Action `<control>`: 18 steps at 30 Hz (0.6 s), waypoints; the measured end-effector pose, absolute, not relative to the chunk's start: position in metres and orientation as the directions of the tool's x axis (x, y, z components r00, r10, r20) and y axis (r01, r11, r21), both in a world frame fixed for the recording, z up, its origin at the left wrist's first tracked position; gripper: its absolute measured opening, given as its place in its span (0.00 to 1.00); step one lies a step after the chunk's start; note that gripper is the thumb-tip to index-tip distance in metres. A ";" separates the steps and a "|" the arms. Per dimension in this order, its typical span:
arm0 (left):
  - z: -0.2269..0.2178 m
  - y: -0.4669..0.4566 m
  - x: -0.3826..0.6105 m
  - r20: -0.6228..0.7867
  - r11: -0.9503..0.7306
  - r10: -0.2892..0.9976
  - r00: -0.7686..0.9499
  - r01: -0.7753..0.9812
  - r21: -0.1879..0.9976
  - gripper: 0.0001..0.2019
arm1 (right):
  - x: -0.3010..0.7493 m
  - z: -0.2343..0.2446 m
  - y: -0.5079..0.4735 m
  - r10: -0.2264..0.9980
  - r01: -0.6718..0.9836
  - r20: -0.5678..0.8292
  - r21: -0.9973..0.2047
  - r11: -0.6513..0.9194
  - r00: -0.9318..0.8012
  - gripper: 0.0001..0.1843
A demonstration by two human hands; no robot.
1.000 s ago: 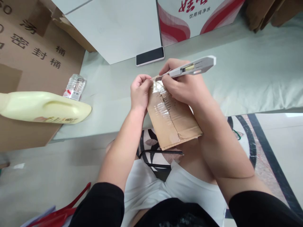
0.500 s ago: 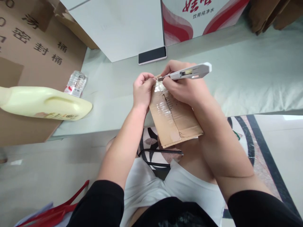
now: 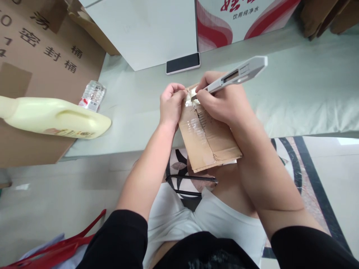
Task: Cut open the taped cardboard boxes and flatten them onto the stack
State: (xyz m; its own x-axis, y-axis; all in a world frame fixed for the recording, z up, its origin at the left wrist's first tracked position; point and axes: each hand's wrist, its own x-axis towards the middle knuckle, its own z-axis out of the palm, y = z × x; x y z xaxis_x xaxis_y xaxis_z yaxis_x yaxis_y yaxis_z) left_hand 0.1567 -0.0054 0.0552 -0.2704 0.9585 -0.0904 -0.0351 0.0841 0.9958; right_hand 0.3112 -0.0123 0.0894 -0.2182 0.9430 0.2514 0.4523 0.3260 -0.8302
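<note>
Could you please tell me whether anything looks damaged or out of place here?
Yes, the cardboard piece in the left hand looks damaged: its seam has a ragged dark split, and the clear tape near its far end looks wrinkled. Otherwise, nothing obvious stands out.

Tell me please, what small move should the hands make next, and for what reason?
I would probably slide the left hand a little down the edge of the cardboard piece, away from the blade. The right hand holds the cutter with its blade out at the shiny tape, and the left hand pinches the cardboard piece close beside it.
</note>
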 end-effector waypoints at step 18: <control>0.055 -0.005 0.158 -0.083 0.060 0.963 -0.255 -0.098 0.993 0.11 | 0.311 0.092 -0.016 0.920 0.606 0.271 -0.694 0.390 -0.282 0.04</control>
State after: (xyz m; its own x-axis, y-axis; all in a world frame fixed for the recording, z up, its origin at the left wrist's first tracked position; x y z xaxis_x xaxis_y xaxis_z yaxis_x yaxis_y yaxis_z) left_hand 0.1585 -0.0055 0.0553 -0.2547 0.9634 -0.0832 -0.0984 0.0597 0.9934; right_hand 0.3105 -0.0162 0.0916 -0.2819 0.9203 0.2712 0.6056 0.3899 -0.6937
